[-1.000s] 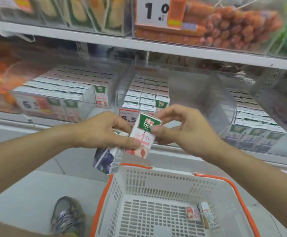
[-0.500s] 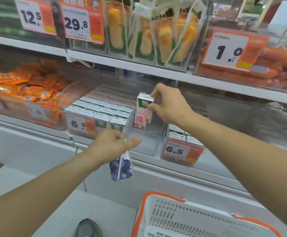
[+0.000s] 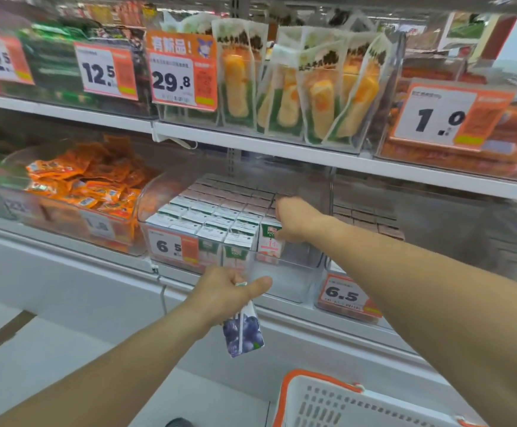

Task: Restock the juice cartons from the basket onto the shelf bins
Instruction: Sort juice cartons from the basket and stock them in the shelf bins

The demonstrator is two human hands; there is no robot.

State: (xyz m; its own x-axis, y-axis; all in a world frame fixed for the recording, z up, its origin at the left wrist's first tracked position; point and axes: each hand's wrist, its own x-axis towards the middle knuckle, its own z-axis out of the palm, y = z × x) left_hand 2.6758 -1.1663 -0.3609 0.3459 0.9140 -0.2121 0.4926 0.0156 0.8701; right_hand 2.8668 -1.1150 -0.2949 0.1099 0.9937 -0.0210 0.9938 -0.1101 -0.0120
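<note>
My right hand (image 3: 294,220) reaches into the clear shelf bin (image 3: 284,280) and grips a white and pink juice carton (image 3: 268,245), which stands at the right end of the front row of matching cartons (image 3: 214,220). Below the bin's front, my left hand (image 3: 229,292) holds a blueberry juice carton (image 3: 242,329) by its top, and it hangs tilted. The white basket (image 3: 328,399) with an orange rim shows at the bottom right; its inside is out of view.
A second clear bin with a 6.5 price tag (image 3: 345,297) sits to the right. Orange snack packets (image 3: 87,183) fill the bin to the left. Corn packs (image 3: 300,87) and sausages (image 3: 454,155) fill the shelf above. A shoe tip (image 3: 178,422) shows on the floor.
My right hand has lowered the pink carton from above the bin down into the front row. The left hand with the blueberry carton has stayed below the bin. The view has tilted up.
</note>
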